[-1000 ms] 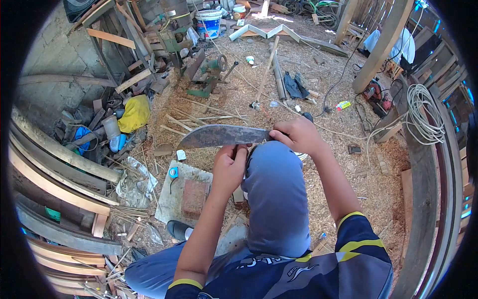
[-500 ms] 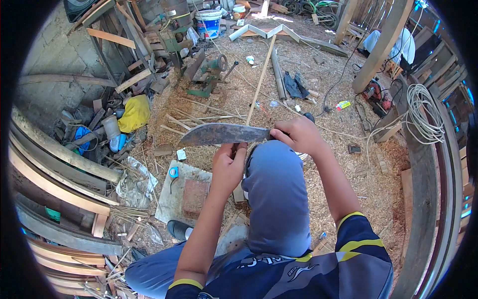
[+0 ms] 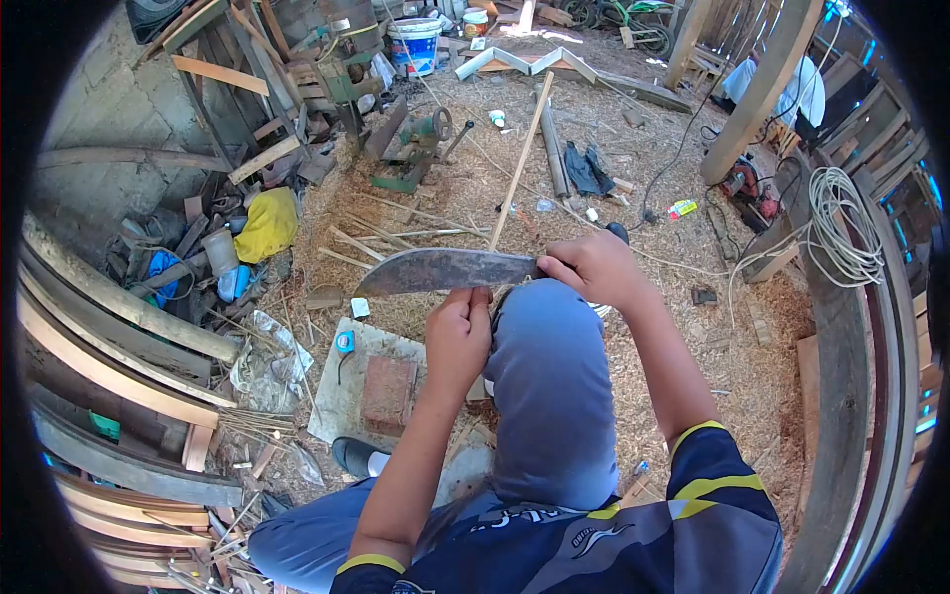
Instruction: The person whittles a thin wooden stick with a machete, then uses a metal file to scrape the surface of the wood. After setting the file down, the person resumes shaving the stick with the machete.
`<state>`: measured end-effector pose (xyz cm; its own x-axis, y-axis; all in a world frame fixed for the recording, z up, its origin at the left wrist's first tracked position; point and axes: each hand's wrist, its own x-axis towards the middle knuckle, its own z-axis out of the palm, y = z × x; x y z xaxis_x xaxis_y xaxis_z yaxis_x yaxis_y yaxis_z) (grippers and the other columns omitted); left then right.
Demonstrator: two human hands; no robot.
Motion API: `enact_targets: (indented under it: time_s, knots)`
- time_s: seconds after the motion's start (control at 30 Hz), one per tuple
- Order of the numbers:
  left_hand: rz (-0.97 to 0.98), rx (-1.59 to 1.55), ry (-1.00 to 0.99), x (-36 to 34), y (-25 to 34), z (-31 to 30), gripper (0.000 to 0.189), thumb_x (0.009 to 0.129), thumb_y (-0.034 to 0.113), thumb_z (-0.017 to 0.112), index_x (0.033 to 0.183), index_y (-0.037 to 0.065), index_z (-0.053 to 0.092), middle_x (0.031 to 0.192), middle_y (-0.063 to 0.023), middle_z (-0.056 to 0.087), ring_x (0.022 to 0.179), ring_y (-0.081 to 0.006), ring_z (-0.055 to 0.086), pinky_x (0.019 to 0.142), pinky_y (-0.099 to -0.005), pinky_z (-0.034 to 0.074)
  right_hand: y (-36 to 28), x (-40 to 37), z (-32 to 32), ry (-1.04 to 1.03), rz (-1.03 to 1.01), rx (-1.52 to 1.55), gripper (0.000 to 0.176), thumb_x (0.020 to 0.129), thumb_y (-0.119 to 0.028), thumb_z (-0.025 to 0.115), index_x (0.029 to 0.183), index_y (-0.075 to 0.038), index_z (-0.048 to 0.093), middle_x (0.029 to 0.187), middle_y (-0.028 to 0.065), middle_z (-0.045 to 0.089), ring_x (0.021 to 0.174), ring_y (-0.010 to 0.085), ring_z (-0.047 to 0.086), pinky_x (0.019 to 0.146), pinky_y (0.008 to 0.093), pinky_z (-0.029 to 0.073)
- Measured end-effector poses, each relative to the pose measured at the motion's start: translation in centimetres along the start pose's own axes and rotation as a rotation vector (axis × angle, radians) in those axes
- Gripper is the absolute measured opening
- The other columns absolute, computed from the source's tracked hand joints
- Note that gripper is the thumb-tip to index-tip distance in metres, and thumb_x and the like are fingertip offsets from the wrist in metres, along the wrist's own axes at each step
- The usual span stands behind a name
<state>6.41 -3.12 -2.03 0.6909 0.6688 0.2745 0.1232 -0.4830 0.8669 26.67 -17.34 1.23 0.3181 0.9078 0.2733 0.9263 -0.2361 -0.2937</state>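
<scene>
My right hand [image 3: 596,267] is wrapped round the handle of a machete [image 3: 435,270], just above my raised right knee. Its broad, darkened blade points left, lying across a long thin wooden strip [image 3: 520,163]. That strip slopes from the far floor down toward me and passes behind the blade. Below the blade, my left hand [image 3: 459,332] is closed with the fingertips pinched at the strip's near end, which is mostly hidden by the blade and fingers. Several loose thin strips [image 3: 361,243] lie on the shavings left of the blade.
A board [image 3: 332,396] with a brick [image 3: 389,389] and a blue tape measure [image 3: 344,342] lies at left. A green machine [image 3: 411,158] stands ahead. Curved timbers [image 3: 129,366] line the left; coiled cable [image 3: 841,233] hangs right. Another person [image 3: 802,94] is partly visible behind a post.
The machete blade has dropped slightly, its tip dipping a little. My left hand has shifted slightly down and right. Both hands keep their grips.
</scene>
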Motion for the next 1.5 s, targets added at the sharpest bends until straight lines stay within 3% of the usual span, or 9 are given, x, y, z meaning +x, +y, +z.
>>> enact_targets:
  time_s: [0.47, 0.57, 0.67, 0.87, 0.97, 1.07, 1.17, 1.37, 1.5]
  knots:
    - [-0.042, -0.019, -0.036, -4.7, -1.4, -1.3, 0.018, 0.106, 0.015, 0.058, 0.099, 0.001, 0.067, 0.071, -0.017, 0.065, 0.06, -0.0282, 0.065, 0.06, -0.0388, 0.049, 0.4, -0.7, -0.3, -0.004, 0.032, 0.004, 0.04, 0.103, -0.044, 0.056, 0.085, -0.014, 0.074, 0.07, 0.0163, 0.067, 0.071, 0.0393, 0.068, 0.066, 0.0516, 0.052]
    - [-0.057, -0.023, -0.038, -6.2, -1.3, -2.5, 0.021, 0.107, 0.014, 0.057, 0.095, 0.0, 0.066, 0.068, -0.0081, 0.059, 0.06, -0.0145, 0.057, 0.058, -0.0327, 0.045, 0.3, -0.9, -0.7, -0.017, 0.056, 0.021, 0.04, 0.103, -0.043, 0.056, 0.086, -0.013, 0.074, 0.072, 0.0172, 0.068, 0.072, 0.0395, 0.068, 0.067, 0.0513, 0.052]
    - [-0.074, 0.108, -0.065, -8.8, -2.3, -4.1, 0.021, 0.107, 0.017, 0.058, 0.094, 0.003, 0.066, 0.069, -0.0149, 0.063, 0.058, -0.0284, 0.064, 0.057, -0.0396, 0.049, 0.5, -1.2, -0.6, -0.002, 0.078, 0.131, 0.04, 0.103, -0.042, 0.056, 0.087, -0.011, 0.074, 0.075, 0.0183, 0.068, 0.074, 0.0398, 0.068, 0.067, 0.0509, 0.052]
    - [-0.114, 0.134, -0.093, -15.0, -5.9, -7.1, 0.019, 0.106, 0.016, 0.06, 0.094, 0.003, 0.067, 0.066, -0.0144, 0.06, 0.056, -0.0285, 0.063, 0.056, -0.0396, 0.047, 1.3, -2.2, -0.4, -0.011, 0.149, 0.182, 0.04, 0.104, -0.04, 0.055, 0.089, -0.008, 0.074, 0.078, 0.0193, 0.069, 0.076, 0.0412, 0.068, 0.07, 0.0512, 0.051]
    - [-0.114, 0.13, -0.072, -16.3, -6.8, -8.0, 0.027, 0.107, 0.018, 0.058, 0.086, 0.002, 0.064, 0.062, -0.0084, 0.056, 0.055, -0.0157, 0.056, 0.055, -0.0341, 0.044, 1.5, -2.6, -0.7, -0.015, 0.198, 0.189, 0.041, 0.105, -0.04, 0.054, 0.09, -0.007, 0.074, 0.079, 0.02, 0.069, 0.077, 0.0421, 0.067, 0.07, 0.0514, 0.051]
    - [-0.158, 0.086, -0.059, -17.6, -8.4, -8.4, 0.019, 0.105, 0.013, 0.06, 0.09, 0.002, 0.066, 0.064, -0.0143, 0.057, 0.055, -0.0278, 0.06, 0.055, -0.0391, 0.045, 1.7, -3.5, -0.5, -0.008, 0.239, 0.2, 0.043, 0.106, -0.041, 0.053, 0.09, -0.006, 0.073, 0.079, 0.0211, 0.069, 0.077, 0.0424, 0.067, 0.07, 0.0507, 0.05]
    - [-0.137, 0.12, -0.089, -16.5, -8.3, -7.8, 0.019, 0.105, 0.013, 0.059, 0.09, 0.002, 0.064, 0.062, -0.0139, 0.054, 0.053, -0.027, 0.056, 0.055, -0.0387, 0.045, 1.6, -3.7, -0.2, -0.02, 0.301, 0.296, 0.045, 0.107, -0.041, 0.052, 0.09, -0.003, 0.071, 0.079, 0.0226, 0.068, 0.077, 0.0418, 0.067, 0.071, 0.0495, 0.05]
    - [-0.357, -0.363, 0.055, -14.5, -11.7, -4.0, 0.03, 0.11, 0.022, 0.055, 0.09, 0.002, 0.064, 0.065, -0.0024, 0.055, 0.059, -0.011, 0.053, 0.056, -0.032, 0.042, 1.2, -4.5, 2.6, 0.082, 0.463, 0.499, 0.049, 0.108, -0.042, 0.05, 0.091, 0.0, 0.068, 0.083, 0.0239, 0.069, 0.08, 0.0415, 0.067, 0.075, 0.0493, 0.05]
    - [-0.305, -0.208, -0.097, -9.8, -8.3, -4.1, 0.033, 0.111, 0.026, 0.053, 0.093, 0.002, 0.066, 0.068, 0.002, 0.053, 0.065, -0.0058, 0.05, 0.058, -0.0274, 0.039, 0.9, -3.8, 2.5, 0.034, 0.45, 0.436, 0.05, 0.107, -0.045, 0.049, 0.095, -0.003, 0.071, 0.087, 0.0234, 0.071, 0.083, 0.0416, 0.069, 0.076, 0.0492, 0.051]
